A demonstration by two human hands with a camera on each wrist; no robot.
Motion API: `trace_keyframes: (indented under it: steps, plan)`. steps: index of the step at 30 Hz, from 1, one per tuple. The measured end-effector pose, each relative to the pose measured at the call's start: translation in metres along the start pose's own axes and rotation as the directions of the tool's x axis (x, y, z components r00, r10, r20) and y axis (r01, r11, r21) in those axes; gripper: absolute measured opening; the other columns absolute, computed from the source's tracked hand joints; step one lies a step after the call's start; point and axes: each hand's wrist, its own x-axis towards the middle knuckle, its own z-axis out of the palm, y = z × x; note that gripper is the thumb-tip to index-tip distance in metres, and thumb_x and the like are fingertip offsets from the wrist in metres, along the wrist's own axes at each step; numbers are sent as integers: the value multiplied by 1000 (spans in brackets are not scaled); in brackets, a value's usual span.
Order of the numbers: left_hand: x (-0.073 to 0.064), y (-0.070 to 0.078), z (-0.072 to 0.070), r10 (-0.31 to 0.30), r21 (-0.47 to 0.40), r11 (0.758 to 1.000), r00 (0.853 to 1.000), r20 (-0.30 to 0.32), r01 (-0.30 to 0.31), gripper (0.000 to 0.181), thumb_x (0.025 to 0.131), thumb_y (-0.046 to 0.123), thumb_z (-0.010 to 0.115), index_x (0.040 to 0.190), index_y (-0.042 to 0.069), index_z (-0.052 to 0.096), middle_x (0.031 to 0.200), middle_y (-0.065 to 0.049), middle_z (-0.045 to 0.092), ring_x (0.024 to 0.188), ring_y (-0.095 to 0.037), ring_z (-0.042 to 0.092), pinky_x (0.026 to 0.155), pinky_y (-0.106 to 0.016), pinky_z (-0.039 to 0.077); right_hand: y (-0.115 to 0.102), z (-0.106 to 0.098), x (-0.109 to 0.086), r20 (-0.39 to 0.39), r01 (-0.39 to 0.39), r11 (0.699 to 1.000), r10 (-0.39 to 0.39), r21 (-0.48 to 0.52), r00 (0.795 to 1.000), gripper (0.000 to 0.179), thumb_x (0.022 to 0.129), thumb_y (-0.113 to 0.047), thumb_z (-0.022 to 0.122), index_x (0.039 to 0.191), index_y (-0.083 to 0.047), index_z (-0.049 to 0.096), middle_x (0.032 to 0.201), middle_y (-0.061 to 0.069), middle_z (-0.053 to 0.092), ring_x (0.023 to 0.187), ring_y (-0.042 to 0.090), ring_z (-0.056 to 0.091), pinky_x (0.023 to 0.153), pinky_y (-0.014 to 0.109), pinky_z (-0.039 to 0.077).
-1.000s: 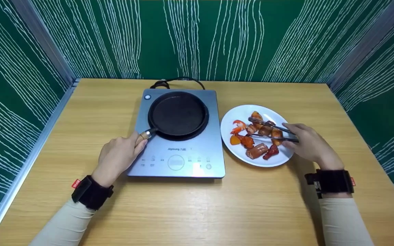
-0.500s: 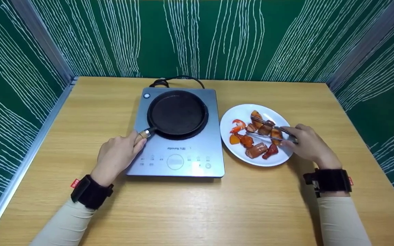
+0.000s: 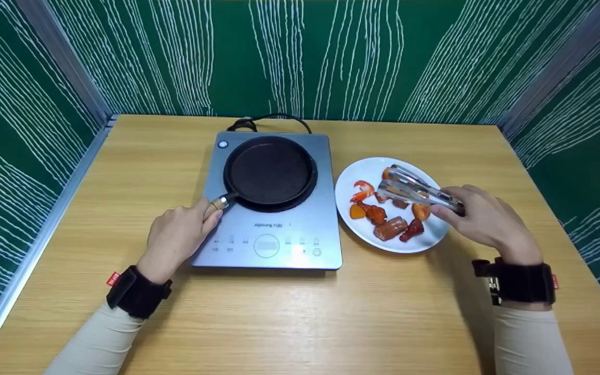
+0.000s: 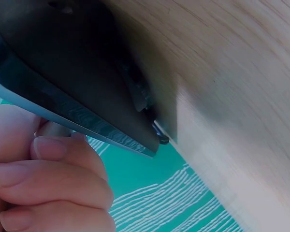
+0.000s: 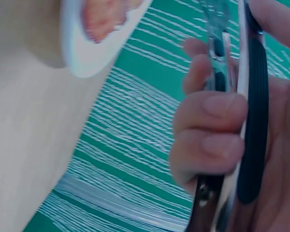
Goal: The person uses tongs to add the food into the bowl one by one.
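My left hand (image 3: 177, 234) grips the handle (image 3: 216, 204) of a round black frying pan (image 3: 271, 174) on an induction cooktop (image 3: 237, 229). In the left wrist view, curled fingers (image 4: 53, 179) show beside the cooktop's dark underside. My right hand (image 3: 490, 221) holds metal tongs (image 3: 425, 194) with dark grips, tilted over a white plate (image 3: 351, 179). On the plate lie a shrimp-like red piece (image 3: 363, 191), an orange slice (image 3: 357, 211), a brown chunk (image 3: 390, 228), a dark red drumstick-like piece (image 3: 412, 229) and others. Whether the tongs pinch any food cannot be seen.
A wooden table (image 3: 289, 317) carries everything. Behind the cooktop lies a black power cord (image 3: 279, 115). Green walls (image 3: 300, 62) with white streaks enclose the back and both sides. The plate stands close to the cooktop's right edge.
My right hand has shifted slightly right, and the tongs have turned and apparently risen from among the food. My left hand still grips the pan handle.
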Motion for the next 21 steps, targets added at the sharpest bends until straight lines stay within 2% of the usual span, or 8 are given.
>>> trace_keyframes:
  steps: [4, 8, 17, 21]
  plan:
    - [-1, -1, 0, -6, -4, 1000, 1000, 2, 6, 39, 108, 41, 62, 92, 7, 53, 62, -5, 41, 52, -26, 49, 45, -40, 36, -8, -3, -6, 1, 25, 997, -25, -70, 1000, 85, 96, -71, 62, 141, 2, 61, 117, 23, 65, 96, 37, 56, 76, 48, 43]
    - [0, 0, 1, 1, 0, 1000, 1000, -4, -1, 38, 108, 40, 61, 92, 7, 53, 62, -4, 40, 52, -25, 48, 45, -38, 35, -14, -1, -6, 27, 23, 992, -20, -123, 999, 90, 93, -76, 62, 139, 1, 64, 96, 14, 64, 83, 30, 54, 68, 41, 36]
    - [1, 0, 1, 3, -5, 1000, 1000, -3, -3, 38, 108, 40, 62, 93, 7, 53, 63, -2, 38, 52, -24, 47, 46, -35, 32, -22, 5, -2, 135, 8, 990, 12, -143, 991, 93, 96, -75, 58, 144, 5, 59, 93, 13, 61, 82, 30, 55, 65, 40, 38]
    - [1, -1, 1, 9, -3, 1000, 1000, -13, -9, 38, 108, 40, 63, 92, 7, 53, 62, -2, 37, 51, -25, 47, 46, -35, 33, -25, 6, -1, 154, -4, 988, 28, -151, 988, 92, 96, -73, 60, 141, 8, 61, 100, 18, 68, 87, 33, 58, 73, 47, 46]
